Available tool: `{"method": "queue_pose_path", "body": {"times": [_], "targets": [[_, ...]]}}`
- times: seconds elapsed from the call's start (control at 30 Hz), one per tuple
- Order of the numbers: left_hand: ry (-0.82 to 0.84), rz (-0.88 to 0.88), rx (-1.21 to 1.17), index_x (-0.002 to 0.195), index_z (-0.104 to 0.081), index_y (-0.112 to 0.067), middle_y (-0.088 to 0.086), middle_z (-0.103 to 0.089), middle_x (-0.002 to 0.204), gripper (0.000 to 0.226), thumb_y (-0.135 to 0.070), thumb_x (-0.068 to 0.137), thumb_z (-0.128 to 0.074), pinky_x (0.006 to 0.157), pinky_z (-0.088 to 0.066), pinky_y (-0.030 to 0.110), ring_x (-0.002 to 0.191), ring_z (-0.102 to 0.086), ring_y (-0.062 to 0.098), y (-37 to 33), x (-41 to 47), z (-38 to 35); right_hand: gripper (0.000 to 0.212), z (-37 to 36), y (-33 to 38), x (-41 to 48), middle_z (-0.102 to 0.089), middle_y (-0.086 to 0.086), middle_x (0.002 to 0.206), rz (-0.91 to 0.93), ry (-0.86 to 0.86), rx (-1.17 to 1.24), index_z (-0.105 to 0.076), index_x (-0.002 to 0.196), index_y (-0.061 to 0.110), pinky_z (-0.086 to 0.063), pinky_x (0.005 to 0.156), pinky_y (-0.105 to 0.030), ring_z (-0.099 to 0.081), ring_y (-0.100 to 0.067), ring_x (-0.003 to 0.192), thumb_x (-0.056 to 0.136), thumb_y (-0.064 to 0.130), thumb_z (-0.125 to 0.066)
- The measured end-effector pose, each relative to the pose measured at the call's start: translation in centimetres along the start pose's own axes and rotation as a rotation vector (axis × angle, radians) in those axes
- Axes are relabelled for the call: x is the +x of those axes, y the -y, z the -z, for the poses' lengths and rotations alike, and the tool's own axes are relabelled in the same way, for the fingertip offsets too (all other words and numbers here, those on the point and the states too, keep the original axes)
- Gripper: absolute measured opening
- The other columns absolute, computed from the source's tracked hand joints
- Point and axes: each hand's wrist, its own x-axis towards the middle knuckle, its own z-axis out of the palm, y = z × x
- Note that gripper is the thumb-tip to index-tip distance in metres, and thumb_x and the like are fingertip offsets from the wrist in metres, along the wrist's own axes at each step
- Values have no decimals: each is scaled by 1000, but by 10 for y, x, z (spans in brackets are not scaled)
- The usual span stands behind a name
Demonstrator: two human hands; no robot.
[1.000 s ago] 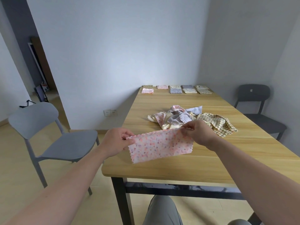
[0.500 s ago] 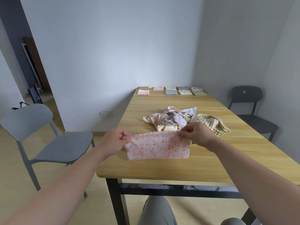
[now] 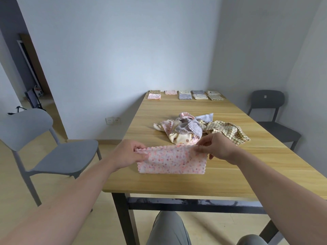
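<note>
A pink floral cloth (image 3: 172, 160) with scalloped edges lies folded in half on the wooden table (image 3: 177, 184), near its front edge. My left hand (image 3: 127, 154) pinches the cloth's upper left corner. My right hand (image 3: 216, 147) pinches the upper right corner. Just behind the cloth is a loose heap of unfolded cloths (image 3: 198, 129), pink, lilac, cream and yellow check.
Several folded cloths (image 3: 185, 94) lie in rows at the table's far end. A grey chair (image 3: 53, 152) stands left of the table, and a dark chair (image 3: 270, 119) is at the right. My knees show under the front edge.
The cloth hung from both hands above the table edge; it has come down and forward and now lies flat on the table. The view has shifted slightly.
</note>
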Motion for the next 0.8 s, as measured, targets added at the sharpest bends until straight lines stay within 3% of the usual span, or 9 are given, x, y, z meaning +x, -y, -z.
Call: {"method": "queue_pose_path", "body": {"times": [0.1,0.2,0.33,0.47,0.6,0.7,0.8], "targets": [[-20,57,-19,103,-75,-13,6,-76,97,18,-22,89,-79,82,-62,35,77,-76,14,1,7,-4,13,-4,-3,6,-73,-6,81,-44,17,94,-78,90,9,-54,58,-28,-64,-15,69,86,21,-81],[-49,95,32,94,-73,-16,4,-73,92,11,-25,90,-77,73,-63,40,64,-73,21,-1,17,-3,13,-10,-4,13,-71,-19,95,-115,0,207,-73,96,3,-59,63,-32,-68,-24,79,88,13,-77],[-101,119,86,103,-68,-15,2,-65,103,19,-28,91,-75,62,-57,32,47,-63,14,-8,28,5,12,-19,1,19,-70,-21,97,-164,12,288,-70,101,0,-63,70,-40,-73,-28,79,90,5,-73],[2,170,37,121,-64,-15,3,-62,117,33,-27,92,-75,58,-54,26,47,-61,13,-13,29,14,13,-20,6,18,-70,-11,84,-164,0,292,-72,101,0,-60,58,-33,-70,-18,66,91,7,-73],[148,229,-118,117,-70,-10,16,-73,110,26,-19,92,-74,54,-53,25,60,-62,16,-13,22,22,17,-18,5,15,-64,-9,77,-185,0,279,-71,98,-5,-46,45,-28,-58,-18,60,89,9,-73],[175,227,-133,115,-71,-10,11,-74,107,23,-17,93,-74,62,-59,28,72,-71,18,-8,19,22,12,-21,7,14,-68,-16,83,-197,-12,277,-72,94,-3,-56,52,-32,-66,-25,67,87,6,-73],[15,163,-164,107,-73,-10,9,-72,110,20,-16,89,-78,86,-61,37,88,-76,21,3,23,16,4,-26,4,18,-73,-22,97,-143,-89,265,-73,89,2,-63,80,-42,-72,-34,90,88,5,-73]]}}
